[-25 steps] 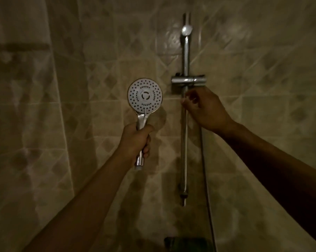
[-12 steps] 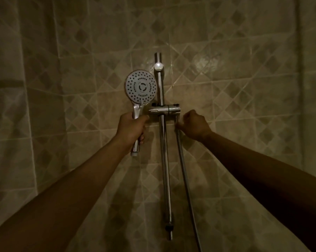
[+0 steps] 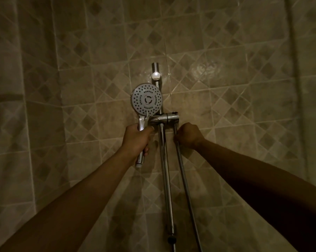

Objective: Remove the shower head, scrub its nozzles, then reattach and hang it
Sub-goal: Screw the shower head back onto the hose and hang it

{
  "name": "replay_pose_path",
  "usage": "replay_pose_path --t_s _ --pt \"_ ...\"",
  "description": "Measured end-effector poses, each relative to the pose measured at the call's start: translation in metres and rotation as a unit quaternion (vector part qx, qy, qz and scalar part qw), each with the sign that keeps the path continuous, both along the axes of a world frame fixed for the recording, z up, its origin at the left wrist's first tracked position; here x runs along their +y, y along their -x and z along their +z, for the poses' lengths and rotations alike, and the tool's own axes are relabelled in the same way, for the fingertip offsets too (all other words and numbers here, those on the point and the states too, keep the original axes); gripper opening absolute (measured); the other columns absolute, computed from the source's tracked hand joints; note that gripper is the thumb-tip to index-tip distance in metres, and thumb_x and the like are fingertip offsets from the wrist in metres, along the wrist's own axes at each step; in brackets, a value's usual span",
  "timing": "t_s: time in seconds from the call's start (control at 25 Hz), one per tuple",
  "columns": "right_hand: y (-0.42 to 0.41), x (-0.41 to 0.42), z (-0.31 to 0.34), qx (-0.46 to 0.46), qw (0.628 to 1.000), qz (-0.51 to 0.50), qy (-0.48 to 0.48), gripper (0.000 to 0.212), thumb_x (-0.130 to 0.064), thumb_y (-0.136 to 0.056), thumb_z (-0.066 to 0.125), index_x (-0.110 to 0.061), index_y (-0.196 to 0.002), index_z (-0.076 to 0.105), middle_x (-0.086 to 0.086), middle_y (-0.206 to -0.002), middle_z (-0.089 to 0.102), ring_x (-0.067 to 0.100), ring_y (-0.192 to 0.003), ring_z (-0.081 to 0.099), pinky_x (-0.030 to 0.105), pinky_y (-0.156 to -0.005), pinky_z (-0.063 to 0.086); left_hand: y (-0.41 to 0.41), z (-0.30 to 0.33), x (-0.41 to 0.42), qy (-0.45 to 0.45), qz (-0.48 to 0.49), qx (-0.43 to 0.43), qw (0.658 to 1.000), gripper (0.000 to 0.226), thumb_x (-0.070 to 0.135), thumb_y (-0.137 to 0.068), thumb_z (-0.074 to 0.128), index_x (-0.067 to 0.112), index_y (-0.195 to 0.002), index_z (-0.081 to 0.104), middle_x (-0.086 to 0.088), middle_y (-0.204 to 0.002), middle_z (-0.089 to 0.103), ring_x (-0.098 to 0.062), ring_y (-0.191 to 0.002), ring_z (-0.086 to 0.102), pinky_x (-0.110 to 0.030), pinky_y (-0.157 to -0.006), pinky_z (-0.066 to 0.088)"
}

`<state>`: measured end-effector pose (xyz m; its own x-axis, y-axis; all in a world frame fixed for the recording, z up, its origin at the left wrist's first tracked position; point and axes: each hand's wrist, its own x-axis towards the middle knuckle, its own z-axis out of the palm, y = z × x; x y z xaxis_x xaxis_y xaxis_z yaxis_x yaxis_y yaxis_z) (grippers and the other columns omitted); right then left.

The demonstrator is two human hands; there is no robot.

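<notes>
Two bare hands reach up toward a tiled wall (image 3: 244, 124) in dim, yellowish light. Left hand (image 3: 137, 139) is wrapped shut around the chrome handle of the shower head (image 3: 146, 99), held upright just left of the vertical slide rail (image 3: 163, 160). Face of the head is round, pale grey-white, turned toward the camera; dark nozzle holes sit in concentric rings around a central disc with a curved three-part mark. Handle is shiny chrome, its lower end poking out below the fist, with nothing attached there. Right hand (image 3: 188, 135) is closed in a fist on the ribbed metal hose (image 3: 185, 180), just under the chrome bracket (image 3: 167, 117) clamped on the rail. Hose runs down and off the bottom edge. Head's rim overlaps the rail; whether they touch, cannot tell.
</notes>
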<state>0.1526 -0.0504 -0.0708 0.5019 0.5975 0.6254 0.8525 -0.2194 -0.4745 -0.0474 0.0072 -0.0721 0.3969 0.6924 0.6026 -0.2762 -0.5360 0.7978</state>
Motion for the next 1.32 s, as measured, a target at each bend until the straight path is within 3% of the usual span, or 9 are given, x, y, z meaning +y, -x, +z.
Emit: replay_pose_path --t_s 0.2,0.4,0.6,0.72,0.84,0.92,1.08,1.16,1.32 --pt "-0.001 0.0 0.003 0.002 0.998 -0.007 -0.061 0.016 -0.024 -0.086 0.071 -0.009 -0.085 0.072 0.009 -0.085 0.071 0.023 -0.079 0.068 0.029 -0.07 0.052 0.0 -0.003 0.002 0.011 -0.003 0.0 1.0 0.023 0.018 -0.092 0.064 0.012 -0.075 0.051 -0.006 -0.048 0.042 -0.018 -0.032 0.036 -0.022 -0.037 0.032" --pt "-0.009 -0.009 0.009 -0.082 0.993 -0.003 -0.083 0.011 -0.02 -0.09 0.065 -0.012 -0.082 0.069 0.01 -0.085 0.071 0.022 -0.075 0.062 0.026 -0.067 0.04 0.001 -0.001 0.002 0.007 -0.001 0.0 1.0 0.024 0.015 -0.091 0.064 0.011 -0.072 0.049 -0.008 -0.047 0.04 -0.02 -0.033 0.035 -0.022 -0.037 0.031" --pt "-0.018 -0.018 0.028 -0.131 0.984 -0.003 -0.121 0.018 -0.018 -0.091 0.062 -0.004 -0.097 0.071 0.018 -0.096 0.073 0.034 -0.09 0.066 0.035 -0.075 0.049 0.002 0.001 0.001 0.009 0.006 0.003 1.0 0.021 0.016 -0.091 0.064 0.01 -0.077 0.05 -0.009 -0.049 0.04 -0.019 -0.031 0.035 -0.021 -0.036 0.032" --pt "-0.025 -0.031 0.045 -0.066 0.986 -0.006 -0.155 0.02 -0.027 -0.092 0.065 -0.008 -0.091 0.07 0.012 -0.085 0.073 0.021 -0.078 0.069 0.027 -0.07 0.052 0.0 -0.001 0.002 0.012 0.006 0.001 1.0 0.023 0.018 -0.091 0.066 0.011 -0.076 0.05 -0.007 -0.049 0.041 -0.019 -0.032 0.035 -0.021 -0.036 0.032" --pt "-0.021 -0.038 0.044 0.017 0.977 0.049 -0.207 0.014 -0.024 -0.087 0.072 -0.014 -0.08 0.065 -0.001 -0.069 0.067 -0.003 -0.049 0.063 0.009 -0.047 0.045 -0.002 -0.005 0.005 0.018 0.005 0.004 1.0 0.023 0.018 -0.089 0.066 0.013 -0.073 0.05 -0.005 -0.048 0.043 -0.018 -0.031 0.036 -0.022 -0.036 0.033" --pt "-0.012 -0.039 0.033 0.071 0.968 0.095 -0.221 0.009 -0.018 -0.089 0.068 -0.013 -0.083 0.062 0.002 -0.069 0.067 -0.001 -0.046 0.064 0.013 -0.046 0.047 -0.002 -0.011 0.005 0.024 -0.003 0.004 1.0 0.025 0.02 -0.089 0.067 0.014 -0.073 0.049 -0.005 -0.047 0.042 -0.018 -0.031 0.036 -0.022 -0.036 0.033" --pt "0.002 -0.039 0.0 0.142 0.958 0.138 -0.206 0.017 -0.024 -0.092 0.056 -0.011 -0.088 0.067 0.005 -0.072 0.068 0.017 -0.059 0.064 0.037 -0.061 0.055 0.004 -0.03 0.001 0.071 -0.024 -0.028 0.997 0.027 0.026 -0.084 0.071 0.016 -0.07 0.05 -0.004 -0.047 0.044 -0.017 -0.031 0.037 -0.023 -0.038 0.034" --pt "0.008 -0.041 -0.022 0.171 0.955 0.144 -0.196 0.022 -0.026 -0.094 0.052 -0.013 -0.089 0.068 0.001 -0.068 0.063 0.017 -0.06 0.059 0.038 -0.06 0.049 0.011 -0.046 -0.001 0.096 -0.029 -0.041 0.994 0.025 0.024 -0.085 0.067 0.017 -0.068 0.05 -0.004 -0.049 0.046 -0.017 -0.032 0.038 -0.024 -0.039 0.035" --pt "0.029 -0.053 -0.08 0.286 0.929 0.174 -0.157 0.021 -0.029 -0.093 0.045 -0.019 -0.089 0.063 -0.004 -0.062 0.053 0.009 -0.046 0.048 0.025 -0.043 0.039 0.029 -0.095 -0.012 0.105 -0.01 -0.013 0.994 0.027 0.018 -0.092 0.062 0.014 -0.068 0.049 -0.004 -0.048 0.046 -0.017 -0.033 0.039 -0.024 -0.038 0.034"
